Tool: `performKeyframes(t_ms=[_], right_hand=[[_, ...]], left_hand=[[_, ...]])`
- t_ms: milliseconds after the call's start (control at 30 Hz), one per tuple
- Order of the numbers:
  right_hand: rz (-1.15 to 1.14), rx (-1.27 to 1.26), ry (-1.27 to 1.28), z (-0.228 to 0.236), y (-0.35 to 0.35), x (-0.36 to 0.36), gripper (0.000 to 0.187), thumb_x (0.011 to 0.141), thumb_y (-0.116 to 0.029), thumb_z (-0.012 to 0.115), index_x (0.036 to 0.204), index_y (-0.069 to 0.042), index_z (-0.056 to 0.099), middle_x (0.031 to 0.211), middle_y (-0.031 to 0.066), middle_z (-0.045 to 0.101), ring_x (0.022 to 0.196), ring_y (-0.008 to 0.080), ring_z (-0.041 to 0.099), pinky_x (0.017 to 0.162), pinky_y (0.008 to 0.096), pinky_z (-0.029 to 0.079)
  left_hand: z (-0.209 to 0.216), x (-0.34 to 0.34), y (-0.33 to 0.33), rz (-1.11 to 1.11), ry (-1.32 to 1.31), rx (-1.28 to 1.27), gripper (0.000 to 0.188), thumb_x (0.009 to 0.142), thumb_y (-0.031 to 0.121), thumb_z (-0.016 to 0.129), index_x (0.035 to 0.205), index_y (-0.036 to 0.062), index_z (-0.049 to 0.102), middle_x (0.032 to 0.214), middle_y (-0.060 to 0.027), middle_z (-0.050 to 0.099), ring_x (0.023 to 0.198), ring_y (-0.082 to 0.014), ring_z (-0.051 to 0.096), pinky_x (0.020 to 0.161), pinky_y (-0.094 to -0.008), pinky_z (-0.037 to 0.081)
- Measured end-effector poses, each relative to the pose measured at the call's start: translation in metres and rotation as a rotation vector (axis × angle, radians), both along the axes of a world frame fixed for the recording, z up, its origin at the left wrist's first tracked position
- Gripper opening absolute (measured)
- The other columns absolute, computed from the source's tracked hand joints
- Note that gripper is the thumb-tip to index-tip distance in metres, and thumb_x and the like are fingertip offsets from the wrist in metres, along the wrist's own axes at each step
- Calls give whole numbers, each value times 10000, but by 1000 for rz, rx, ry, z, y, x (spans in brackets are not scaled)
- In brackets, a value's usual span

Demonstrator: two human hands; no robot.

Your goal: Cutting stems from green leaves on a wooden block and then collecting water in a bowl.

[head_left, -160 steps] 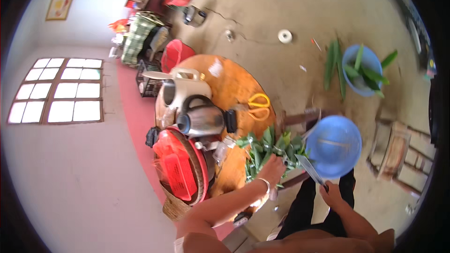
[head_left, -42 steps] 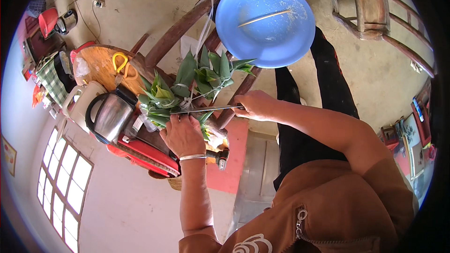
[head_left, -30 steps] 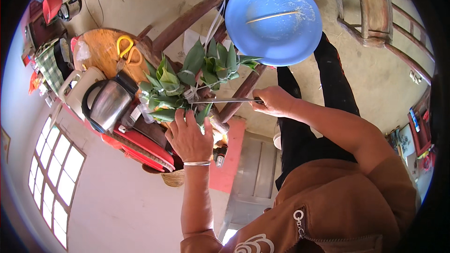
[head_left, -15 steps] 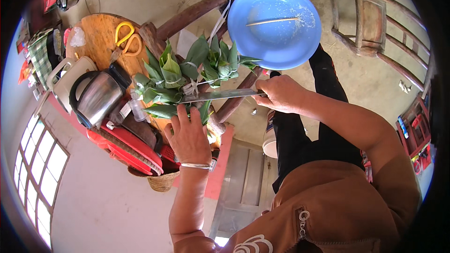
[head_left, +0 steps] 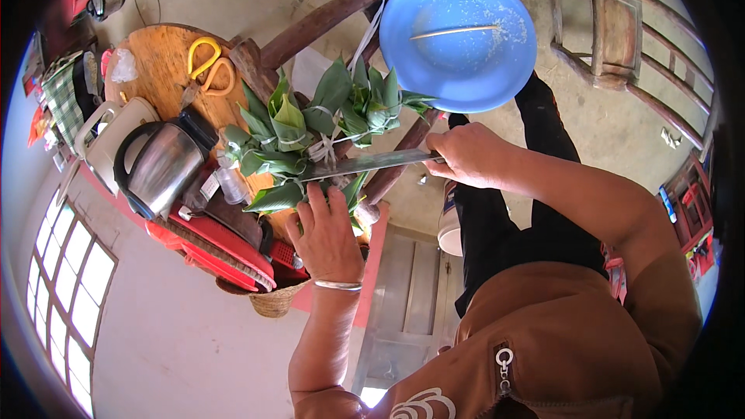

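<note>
At the right edge of a round wooden table (head_left: 151,54), several bundles of long green leaves (head_left: 289,122) sit together, bound with white string (head_left: 323,147). They are between the tabletop and a blue plastic basin (head_left: 497,81), and some leaf tips at their right reach to the rim of this basin. Whether the bundles rest on the table or hang beside it, I cannot tell.

The right hand (head_left: 473,154) is closed around the dark handle of a knife (head_left: 380,161). Its long blade points to the left and lies across the front of the bundles, with the tip close to the fingertips of the other hand. The left hand (head_left: 330,240) is at the near side of the leaves, back upward, with the fingers bent a little and slightly apart. Its fingertips are at the leaves below the blade, but it cannot be seen whether they pinch anything. Around the left wrist is a silver bracelet (head_left: 337,285).

On the table, to the left of the bundles, are scissors (head_left: 208,66) with yellow and orange handles, and a steel electric kettle (head_left: 164,178). Inside the basin lie a thin stick (head_left: 455,32) and scattered white grains.
</note>
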State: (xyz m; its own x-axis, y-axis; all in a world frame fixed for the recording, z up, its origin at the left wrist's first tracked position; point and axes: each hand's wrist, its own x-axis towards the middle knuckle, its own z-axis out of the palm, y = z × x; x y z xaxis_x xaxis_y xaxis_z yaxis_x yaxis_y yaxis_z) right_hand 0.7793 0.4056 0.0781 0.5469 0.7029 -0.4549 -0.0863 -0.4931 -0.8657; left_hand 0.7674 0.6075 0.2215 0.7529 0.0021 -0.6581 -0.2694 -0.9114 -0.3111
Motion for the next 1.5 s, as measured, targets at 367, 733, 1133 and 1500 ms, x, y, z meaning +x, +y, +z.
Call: performKeyframes(t_ms=[367, 733, 1133, 1500], right_hand=[[102, -49, -26, 0, -4, 6, 275, 855, -330, 558, 849, -56, 582, 606, 133, 579, 628, 335, 599, 580, 442, 462], [39, 45, 29, -26, -1, -18, 247, 837, -329, 566, 859, -86, 607, 668, 117, 610, 645, 321, 620, 587, 440, 483], [84, -24, -26, -6, -3, -19, 259, 853, -312, 563, 873, -54, 576, 604, 134, 565, 606, 330, 586, 566, 444, 446], [-184, -97, 196, 74, 2, -63, 246, 885, -246, 552, 817, -10, 571, 570, 116, 556, 503, 240, 559, 498, 360, 416]], left_hand=[[3, -4, -10, -13, -4, 22, 240, 723, 88, 611, 936, 94, 500, 1143, -107, 470, 963, -279, 493, 814, -410, 363], [1, -10, -19, 7, 5, 66, 286, 698, 85, 634, 953, 96, 504, 1175, -93, 468, 974, -274, 493, 834, -407, 361], [26, -70, 25, 77, -217, -42, 418, 619, 120, 677, 1013, 109, 540, 1130, -63, 495, 963, -264, 514, 829, -414, 367], [87, -150, 153, 429, -569, -460, 432, 535, 56, 686, 947, 64, 559, 1049, -91, 529, 935, -295, 535, 783, -394, 435]])
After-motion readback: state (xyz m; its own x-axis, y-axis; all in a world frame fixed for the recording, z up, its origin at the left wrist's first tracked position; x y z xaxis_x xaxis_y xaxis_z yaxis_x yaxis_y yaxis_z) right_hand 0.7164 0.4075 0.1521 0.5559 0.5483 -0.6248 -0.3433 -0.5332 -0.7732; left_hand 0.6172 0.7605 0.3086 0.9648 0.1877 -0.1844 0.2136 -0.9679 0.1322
